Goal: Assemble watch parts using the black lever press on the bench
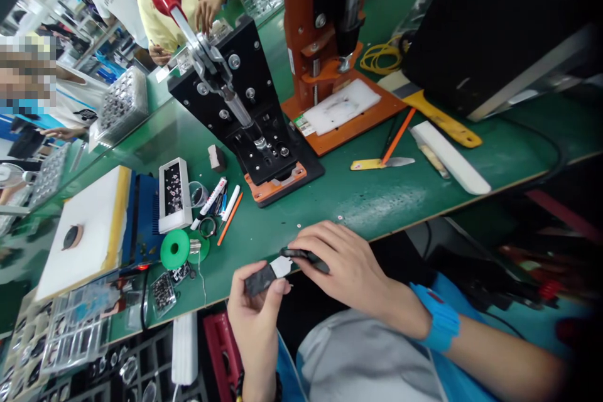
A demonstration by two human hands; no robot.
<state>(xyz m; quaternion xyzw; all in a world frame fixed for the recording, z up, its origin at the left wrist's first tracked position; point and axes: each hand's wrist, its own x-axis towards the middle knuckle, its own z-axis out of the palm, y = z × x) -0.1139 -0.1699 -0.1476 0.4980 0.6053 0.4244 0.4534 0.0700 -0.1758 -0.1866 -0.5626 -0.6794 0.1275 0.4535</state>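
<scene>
Head view: left hand (257, 320) pinches a black strip (259, 280) between thumb and fingertips; right hand (339, 270) clasps a curved black piece (304, 257), fingers pressed together over it, just beside the strip's white tab (281, 266). Both lie over the edge of the green workbench (400, 213). Green tape reel (175, 249) sits near, left; black press (230, 94) stands beyond.

Head view faces forward, down; hands (336, 270) close below.
</scene>
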